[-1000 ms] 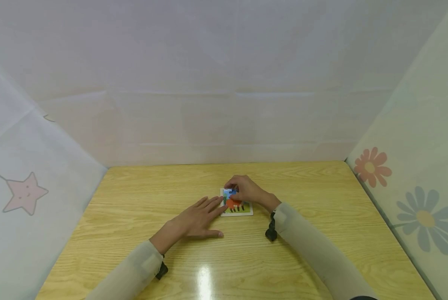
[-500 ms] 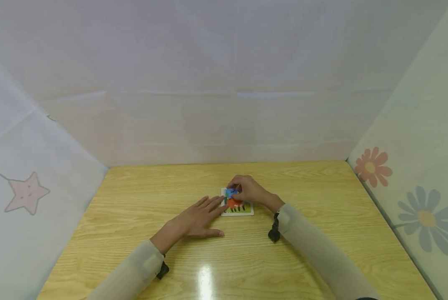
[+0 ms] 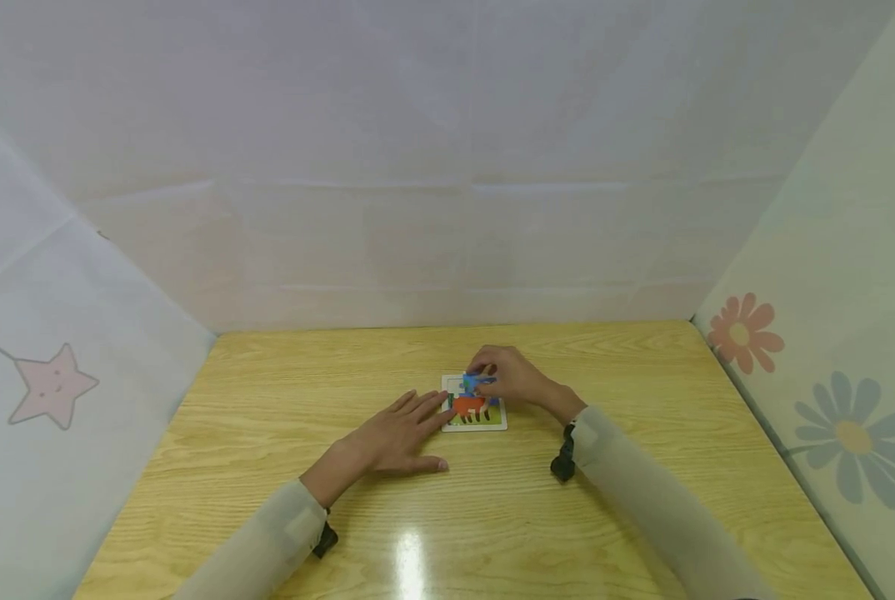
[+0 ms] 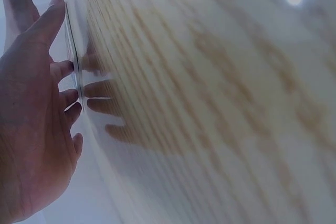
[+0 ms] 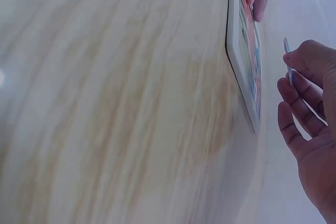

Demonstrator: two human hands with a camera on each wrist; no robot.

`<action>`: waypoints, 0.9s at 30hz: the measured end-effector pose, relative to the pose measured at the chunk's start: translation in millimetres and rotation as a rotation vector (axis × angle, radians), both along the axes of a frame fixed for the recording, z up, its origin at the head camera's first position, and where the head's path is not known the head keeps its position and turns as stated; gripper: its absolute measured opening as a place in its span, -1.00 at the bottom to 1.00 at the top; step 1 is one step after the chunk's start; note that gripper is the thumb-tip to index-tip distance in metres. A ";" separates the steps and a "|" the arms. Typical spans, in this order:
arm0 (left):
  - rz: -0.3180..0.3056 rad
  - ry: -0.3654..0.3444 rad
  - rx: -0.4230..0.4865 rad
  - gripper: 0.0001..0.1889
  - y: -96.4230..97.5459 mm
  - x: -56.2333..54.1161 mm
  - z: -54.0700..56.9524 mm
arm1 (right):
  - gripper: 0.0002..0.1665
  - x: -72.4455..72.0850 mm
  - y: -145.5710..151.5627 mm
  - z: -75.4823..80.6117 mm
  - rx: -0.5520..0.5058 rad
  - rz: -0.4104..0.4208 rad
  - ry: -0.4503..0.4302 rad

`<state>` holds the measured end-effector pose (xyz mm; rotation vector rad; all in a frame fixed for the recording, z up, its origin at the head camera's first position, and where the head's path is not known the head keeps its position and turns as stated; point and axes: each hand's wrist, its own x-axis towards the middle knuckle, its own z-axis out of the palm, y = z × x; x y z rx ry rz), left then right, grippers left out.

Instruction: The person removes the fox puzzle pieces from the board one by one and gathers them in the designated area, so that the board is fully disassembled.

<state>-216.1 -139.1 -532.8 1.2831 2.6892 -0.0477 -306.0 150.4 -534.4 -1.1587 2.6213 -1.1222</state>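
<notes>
A small square jigsaw puzzle (image 3: 472, 419) with a white border and a picture of an orange-red animal on green lies flat on the table. My left hand (image 3: 393, 437) rests its straight fingertips on the puzzle's left side, the thumb spread out on the wood. Between thumb and fingers my right hand (image 3: 521, 377) pinches a blue puzzle piece (image 3: 468, 384) over the upper part of the puzzle. In the right wrist view the thin piece (image 5: 289, 62) stands clear of the puzzle board (image 5: 242, 56). A pale patch shows at the puzzle's upper left.
The wood-grain table (image 3: 305, 375) reaches around the puzzle on all sides. A white cloth wall (image 3: 447, 208) rises behind it, and printed cloth with a star (image 3: 52, 386) and flowers (image 3: 852, 437) hangs at the sides. Light glares on the table's front (image 3: 410, 562).
My right hand has moved to the right and slightly up, lifting the blue piece off the puzzle and baring a pale patch. My left hand has stayed in place.
</notes>
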 end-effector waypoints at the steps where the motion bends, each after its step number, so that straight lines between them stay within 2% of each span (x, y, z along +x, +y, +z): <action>1: 0.000 0.000 0.002 -0.04 0.1 -0.4 -0.3 | -0.70 0.7 1.6 1.2 0.005 -0.006 0.004; 10: -0.005 -0.009 0.022 -0.05 0.4 -1.2 1.4 | -0.74 7.6 17.5 8.5 0.037 -0.031 0.018; 17: -0.014 0.001 0.049 -0.05 2.2 -1.1 2.6 | -0.74 7.3 32.1 7.5 0.012 -0.062 0.026; 27: -0.027 -0.031 0.072 -0.04 11.9 0.6 3.2 | -0.72 5.9 55.4 1.7 0.020 -0.091 0.042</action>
